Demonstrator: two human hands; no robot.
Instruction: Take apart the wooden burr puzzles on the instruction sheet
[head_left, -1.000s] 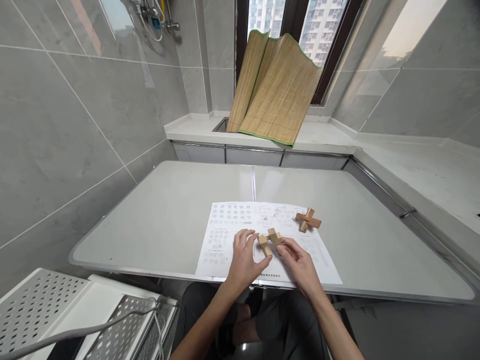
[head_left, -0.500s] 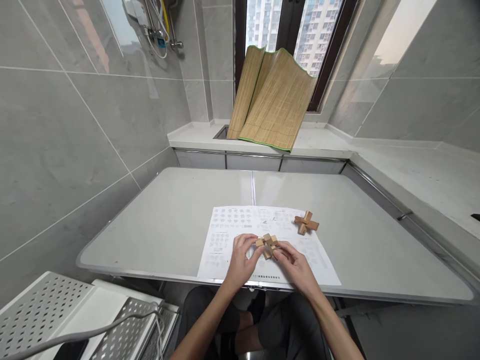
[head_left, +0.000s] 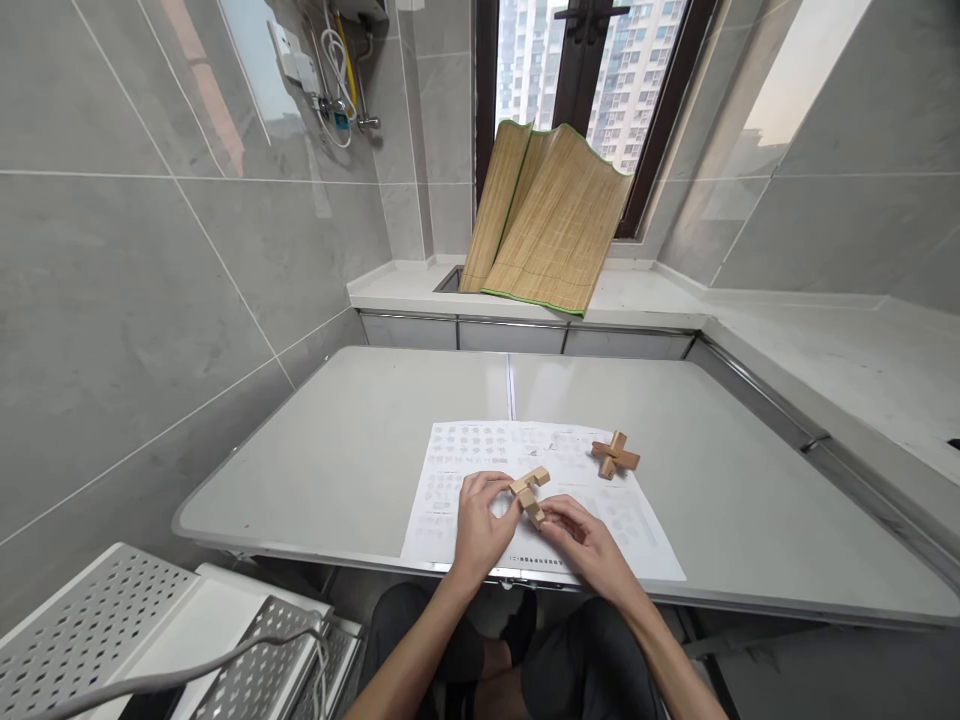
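Note:
A small wooden puzzle cross is held between both hands just above a printed instruction sheet on the grey table. My left hand pinches its left end with curled fingers. My right hand grips its lower right end, fingers closed. A second assembled wooden cross lies on the sheet's upper right part, apart from both hands.
A folded bamboo mat leans against the window on the counter behind the table. A white perforated metal rack with a cable stands at the lower left. My legs show under the table's near edge.
The two wooden pieces in my hands have been brought together and turned into one cross. The camera has tilted slightly, so everything sits lower in view.

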